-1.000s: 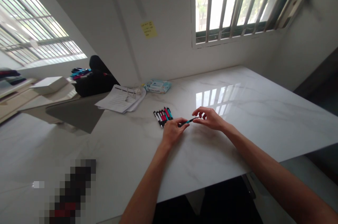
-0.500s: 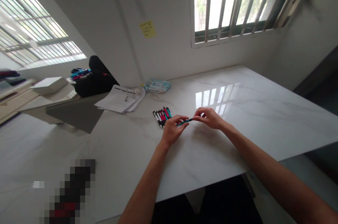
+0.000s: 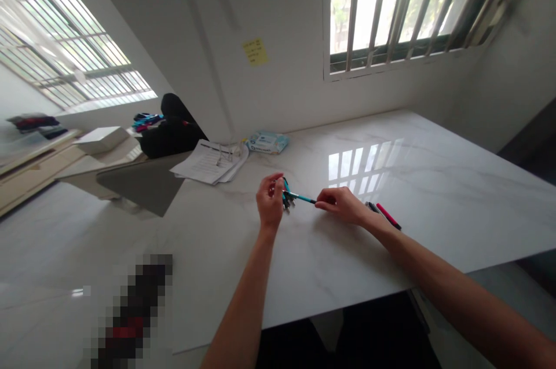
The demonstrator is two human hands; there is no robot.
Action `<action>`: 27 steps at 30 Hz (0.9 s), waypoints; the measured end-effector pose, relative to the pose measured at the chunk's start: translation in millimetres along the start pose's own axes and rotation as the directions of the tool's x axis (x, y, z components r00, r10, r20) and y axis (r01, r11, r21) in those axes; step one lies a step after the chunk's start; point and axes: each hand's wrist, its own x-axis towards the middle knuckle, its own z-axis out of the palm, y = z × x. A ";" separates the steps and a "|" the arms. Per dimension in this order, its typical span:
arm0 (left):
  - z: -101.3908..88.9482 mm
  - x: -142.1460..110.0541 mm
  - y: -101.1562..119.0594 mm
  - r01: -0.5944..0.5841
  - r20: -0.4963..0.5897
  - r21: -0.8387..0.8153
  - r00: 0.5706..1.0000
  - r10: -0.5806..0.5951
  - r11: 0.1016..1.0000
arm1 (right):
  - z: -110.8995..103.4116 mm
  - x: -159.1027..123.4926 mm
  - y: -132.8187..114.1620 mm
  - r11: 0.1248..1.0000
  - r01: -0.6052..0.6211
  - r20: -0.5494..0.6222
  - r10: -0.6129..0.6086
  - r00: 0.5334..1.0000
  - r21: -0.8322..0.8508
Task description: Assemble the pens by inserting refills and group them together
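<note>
My left hand (image 3: 270, 201) is curled around several pens (image 3: 286, 202) bunched together, their tips showing past the fingers just above the tabletop. The palm hides most of their length. A teal pen (image 3: 300, 197) with a dark end slants from this bunch toward my right hand (image 3: 341, 204). The thumb and fingers of my right hand pinch its near dark end. Beside my right wrist, a red pen (image 3: 388, 215) and darker pens lie on the table, partly covered by the forearm.
The white marbled table (image 3: 443, 183) stretches to the wall. Printed papers (image 3: 206, 161) and a light-blue packet (image 3: 268, 142) lie at its back left. A grey panel (image 3: 143, 182) and black bag (image 3: 171, 134) stand farther left. A pixelated dark patch (image 3: 134, 311) covers the lower left.
My left hand has let go of the teal pen and closed around the row of pens beside it. My right hand still pinches the teal pen. Pens now show by my right wrist.
</note>
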 end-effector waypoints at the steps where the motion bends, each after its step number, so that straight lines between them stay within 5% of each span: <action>1: -3.6 5.1 -4.8 0.014 -0.080 -0.039 0.997 -0.018 0.999 | 3.1 1.5 -0.2 1.000 -0.020 -0.032 0.020 0.999 -0.009; 4: -10.3 14.8 -15.8 0.072 -0.242 -0.094 0.966 -0.093 0.993 | 12.5 9.1 1.5 0.996 -0.076 -0.111 0.069 0.991 -0.052; 11: -2.7 8.8 -17.3 0.033 -0.123 -0.126 0.991 -0.048 0.991 | 32.3 45.1 -9.6 0.936 -0.200 -0.075 0.186 0.980 -0.290; 19: -1.4 8.2 -25.1 0.066 -0.056 -0.047 0.996 -0.068 0.997 | 56.7 82.3 -34.6 0.918 -0.207 -0.029 0.210 0.977 -0.338; 27: 0.0 7.1 -24.2 0.067 -0.062 -0.111 0.995 -0.074 0.992 | 30.7 51.1 -34.9 0.960 -0.123 0.044 0.138 0.989 -0.250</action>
